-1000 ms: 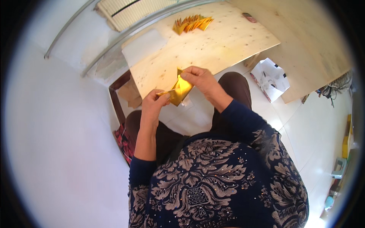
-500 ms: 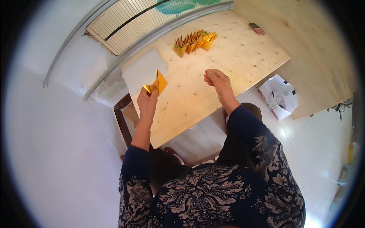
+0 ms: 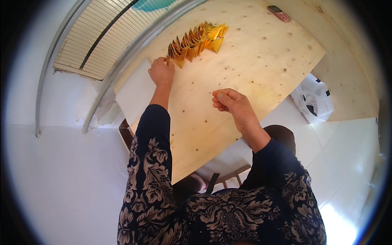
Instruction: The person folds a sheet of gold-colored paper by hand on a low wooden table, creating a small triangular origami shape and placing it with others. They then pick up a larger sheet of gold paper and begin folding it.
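Note:
A row of folded gold paper pieces [image 3: 198, 43] stands on the pale wooden table, the pieces set close together in a slanting line. At the row's near left end, my left hand [image 3: 162, 72] reaches in with its fingers closed on a folded gold paper piece, mostly hidden by the hand and its neighbours. My right hand [image 3: 234, 105] hovers over the middle of the table, away from the row. Its fingers are curled in against the thumb, and nothing shows in them.
The wooden table [image 3: 261, 69] has a white sheet [image 3: 132, 87] along its left side. A small red mobile phone [image 3: 279, 13] lies at the far right. Beyond the right edge sits a white bag [image 3: 314, 100]. Curved grey pipes [image 3: 118, 57] run along the left.
My left hand has carried the gold paper piece forward to the row's left end. My right hand stays curled. The whole view has shifted and turned somewhat.

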`<state>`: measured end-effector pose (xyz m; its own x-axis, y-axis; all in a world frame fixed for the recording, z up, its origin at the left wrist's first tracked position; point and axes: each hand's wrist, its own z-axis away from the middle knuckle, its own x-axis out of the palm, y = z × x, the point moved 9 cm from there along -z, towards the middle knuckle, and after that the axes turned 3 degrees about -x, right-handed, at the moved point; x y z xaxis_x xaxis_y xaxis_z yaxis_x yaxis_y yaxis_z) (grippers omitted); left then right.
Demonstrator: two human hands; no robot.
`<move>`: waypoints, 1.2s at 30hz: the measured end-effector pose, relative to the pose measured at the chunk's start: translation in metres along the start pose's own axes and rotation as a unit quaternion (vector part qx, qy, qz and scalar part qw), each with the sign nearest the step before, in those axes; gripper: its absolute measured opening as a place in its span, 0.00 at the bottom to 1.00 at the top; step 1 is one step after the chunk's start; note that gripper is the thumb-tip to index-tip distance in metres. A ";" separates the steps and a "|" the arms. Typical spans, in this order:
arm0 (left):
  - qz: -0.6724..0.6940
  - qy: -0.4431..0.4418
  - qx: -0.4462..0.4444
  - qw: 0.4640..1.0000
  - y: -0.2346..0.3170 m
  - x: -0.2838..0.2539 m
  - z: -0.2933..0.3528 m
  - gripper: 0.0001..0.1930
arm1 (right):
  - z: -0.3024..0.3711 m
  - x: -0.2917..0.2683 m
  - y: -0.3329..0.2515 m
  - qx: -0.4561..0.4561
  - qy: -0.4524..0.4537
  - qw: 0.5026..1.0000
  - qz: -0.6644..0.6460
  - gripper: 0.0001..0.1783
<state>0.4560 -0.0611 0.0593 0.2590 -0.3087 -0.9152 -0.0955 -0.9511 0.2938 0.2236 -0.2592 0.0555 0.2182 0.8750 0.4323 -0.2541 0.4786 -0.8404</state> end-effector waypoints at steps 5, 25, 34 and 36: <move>0.268 0.112 0.017 0.957 -0.001 0.020 0.015 0.35 | 0.007 -0.005 -0.005 0.000 -0.004 1.000 -0.013 0.13; 0.390 0.015 -0.098 0.916 0.093 0.106 -0.051 0.40 | 0.001 -0.015 -0.006 -0.016 -0.010 1.000 -0.003 0.15; 0.054 -0.012 0.326 0.944 0.025 -0.004 0.155 0.35 | 0.005 -0.019 -0.020 -0.097 -0.014 0.995 0.004 0.16; -0.007 -0.155 0.231 0.961 0.007 -0.004 0.233 0.39 | 0.009 -0.017 -0.019 -0.088 -0.006 0.996 0.025 0.16</move>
<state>0.2308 -0.0638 0.0009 -0.0285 -0.2089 -0.9775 -0.5283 -0.8270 0.1921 0.2168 -0.2823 0.0671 0.1972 0.8986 0.3920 -0.0951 0.4155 -0.9046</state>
